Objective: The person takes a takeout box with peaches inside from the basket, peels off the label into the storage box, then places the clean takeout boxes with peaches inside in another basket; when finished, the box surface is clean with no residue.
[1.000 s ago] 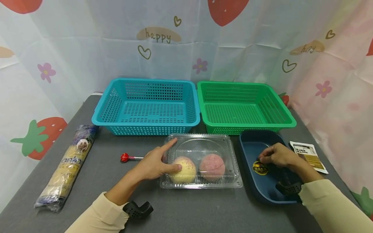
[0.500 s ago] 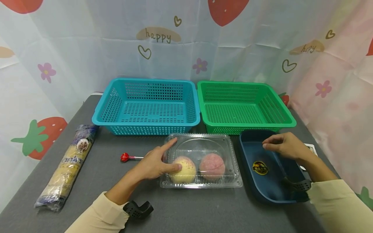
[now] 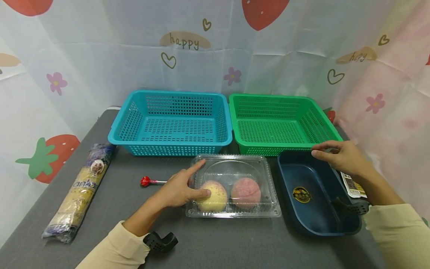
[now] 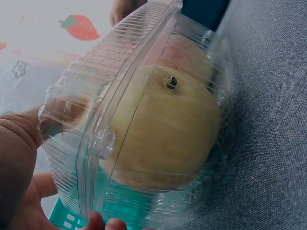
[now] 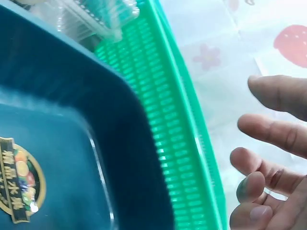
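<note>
My left hand (image 3: pixel 181 188) grips the left end of a clear plastic clamshell box (image 3: pixel 265 172), its thumb and index finger spread over the lid. Inside the box lie a yellow fruit (image 3: pixel 212 198) and a pink fruit (image 3: pixel 246 193); the yellow one shows a stem in the left wrist view and looks like an apple. My right hand (image 3: pixel 344 157) hovers over the far right corner of a dark blue plastic basin (image 3: pixel 312 209), fingers loosely bent and holding nothing. The right wrist view shows these fingers (image 5: pixel 273 132) apart from the basin.
A blue basket (image 3: pixel 174 144) and a green basket (image 3: pixel 289 145) stand side by side at the back. On the left lies a long pack of noodles (image 3: pixel 82 190). A red lollipop (image 3: pixel 145 181) sits left of the box, and a small packet (image 3: pixel 353 186) lies right of the basin.
My right hand has risen from inside the basin and moved toward its far right corner. The left hand and the clamshell box have stayed in place.
</note>
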### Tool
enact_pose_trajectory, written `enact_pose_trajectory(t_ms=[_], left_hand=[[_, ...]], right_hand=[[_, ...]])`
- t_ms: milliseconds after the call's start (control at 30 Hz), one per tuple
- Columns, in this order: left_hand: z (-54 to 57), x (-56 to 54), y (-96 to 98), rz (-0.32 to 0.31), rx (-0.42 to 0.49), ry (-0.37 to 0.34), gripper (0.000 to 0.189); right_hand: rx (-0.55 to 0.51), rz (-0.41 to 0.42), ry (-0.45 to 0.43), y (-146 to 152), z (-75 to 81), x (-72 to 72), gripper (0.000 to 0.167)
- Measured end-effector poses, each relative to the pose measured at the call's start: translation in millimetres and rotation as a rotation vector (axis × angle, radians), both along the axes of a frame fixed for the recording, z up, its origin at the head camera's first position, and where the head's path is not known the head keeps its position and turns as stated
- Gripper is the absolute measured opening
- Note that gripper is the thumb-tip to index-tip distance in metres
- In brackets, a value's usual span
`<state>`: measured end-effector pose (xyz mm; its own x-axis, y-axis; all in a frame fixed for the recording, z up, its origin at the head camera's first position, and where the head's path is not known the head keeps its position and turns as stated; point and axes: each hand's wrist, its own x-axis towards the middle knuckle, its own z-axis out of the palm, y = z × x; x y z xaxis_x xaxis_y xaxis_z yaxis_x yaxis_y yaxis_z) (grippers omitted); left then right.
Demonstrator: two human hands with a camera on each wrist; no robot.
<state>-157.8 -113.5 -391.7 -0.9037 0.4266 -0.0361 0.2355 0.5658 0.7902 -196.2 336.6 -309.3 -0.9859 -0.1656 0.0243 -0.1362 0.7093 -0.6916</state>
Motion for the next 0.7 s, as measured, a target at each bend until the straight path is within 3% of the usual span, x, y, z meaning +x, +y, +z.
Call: enact_pose_trajectory(t_ms=[133, 500, 700], left_hand=[[0.6, 0.2, 0.3, 0.000, -0.001, 0.004, 0.091], [1.4, 1.3, 0.5, 0.014, -0.002, 0.001, 0.090], [0.4, 1.3, 0.9, 0.020, 0.007, 0.003, 0.090]], right_hand=[[-0.027, -0.021, 0.043, 5, 4.7, -2.4, 0.041], [0.093, -0.075, 0.217, 20, 18.1, -8.0, 0.044], [0.098, -0.134, 0.256, 27, 17.6, -13.3, 0.045]])
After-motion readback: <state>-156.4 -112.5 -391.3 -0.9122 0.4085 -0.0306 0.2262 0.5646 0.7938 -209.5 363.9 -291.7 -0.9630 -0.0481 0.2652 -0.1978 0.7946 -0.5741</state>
